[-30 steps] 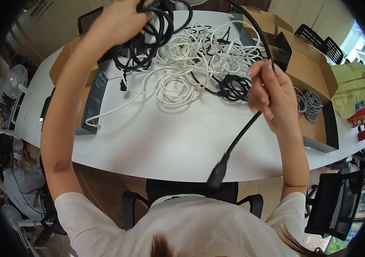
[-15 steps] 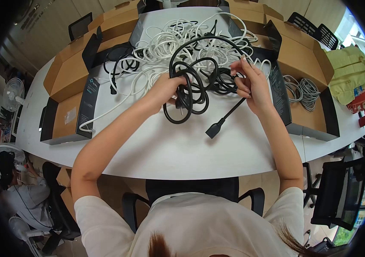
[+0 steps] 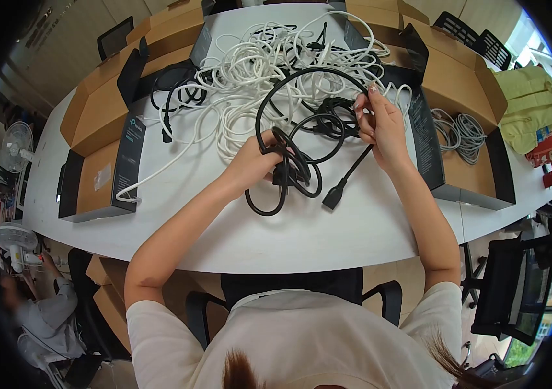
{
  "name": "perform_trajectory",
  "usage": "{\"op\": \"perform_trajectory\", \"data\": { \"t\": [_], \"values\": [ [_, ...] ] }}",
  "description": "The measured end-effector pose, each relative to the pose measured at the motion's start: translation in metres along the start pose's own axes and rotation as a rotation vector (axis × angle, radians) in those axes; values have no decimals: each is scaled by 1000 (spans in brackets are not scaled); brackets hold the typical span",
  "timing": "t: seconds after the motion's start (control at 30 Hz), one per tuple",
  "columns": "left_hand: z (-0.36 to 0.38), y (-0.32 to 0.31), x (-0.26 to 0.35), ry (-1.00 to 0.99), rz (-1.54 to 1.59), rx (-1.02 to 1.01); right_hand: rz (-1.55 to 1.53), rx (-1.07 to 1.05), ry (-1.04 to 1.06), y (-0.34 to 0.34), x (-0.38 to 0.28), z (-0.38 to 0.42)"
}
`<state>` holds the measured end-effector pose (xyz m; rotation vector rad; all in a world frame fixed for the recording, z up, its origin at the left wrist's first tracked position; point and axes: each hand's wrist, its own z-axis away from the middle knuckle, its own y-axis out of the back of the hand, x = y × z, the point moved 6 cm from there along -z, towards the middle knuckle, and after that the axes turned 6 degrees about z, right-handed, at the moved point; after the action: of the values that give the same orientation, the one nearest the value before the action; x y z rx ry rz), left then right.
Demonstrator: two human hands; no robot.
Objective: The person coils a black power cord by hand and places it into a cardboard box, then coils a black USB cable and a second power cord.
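Observation:
My left hand is closed round the looped part of a black power cable, with loops hanging below it over the white table. The cable arches up and across to my right hand, whose fingers pinch it. From under my right hand a length hangs down, ending in a black connector. Behind both hands lies a tangled pile of white cables, and another black cable bundle rests between the hands at the pile's front edge.
An open cardboard box stands at the left. At the right, another open box holds grey coiled cables. More open boxes stand behind. A black chair is at the table's front edge. A person sits at lower left.
My left hand has moved slightly down with the black loops, which now hang lower and wider. The connector has swung a little to the right. My right hand has barely moved.

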<state>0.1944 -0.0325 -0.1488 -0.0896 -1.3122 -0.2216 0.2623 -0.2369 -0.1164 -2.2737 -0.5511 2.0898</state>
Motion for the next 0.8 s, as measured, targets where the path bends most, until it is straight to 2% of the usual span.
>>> {"op": "perform_trajectory", "data": {
  "t": [0.17,0.27,0.37,0.47,0.57,0.63,0.67,0.7,0.8],
  "values": [
    [8,-3,9,-93,-22,-118,-17,38,74,3,-6,-1],
    [4,2,6,-355,-152,-83,12,46,143,5,-14,0],
    [6,2,8,-444,-297,-36,33,38,161,4,-15,1],
    [12,-1,14,-498,-316,-43,81,30,224,9,-18,0],
    [23,0,21,-582,-370,69,120,31,294,13,-30,-1],
    [36,0,32,-491,-431,205,144,16,326,14,-41,2],
    [41,2,35,-442,-461,272,151,-76,352,17,-46,1],
    [46,4,38,-498,-551,332,178,-44,386,16,-54,4],
    [60,12,46,-381,-834,397,326,-56,466,16,-73,4]
  ]
}}
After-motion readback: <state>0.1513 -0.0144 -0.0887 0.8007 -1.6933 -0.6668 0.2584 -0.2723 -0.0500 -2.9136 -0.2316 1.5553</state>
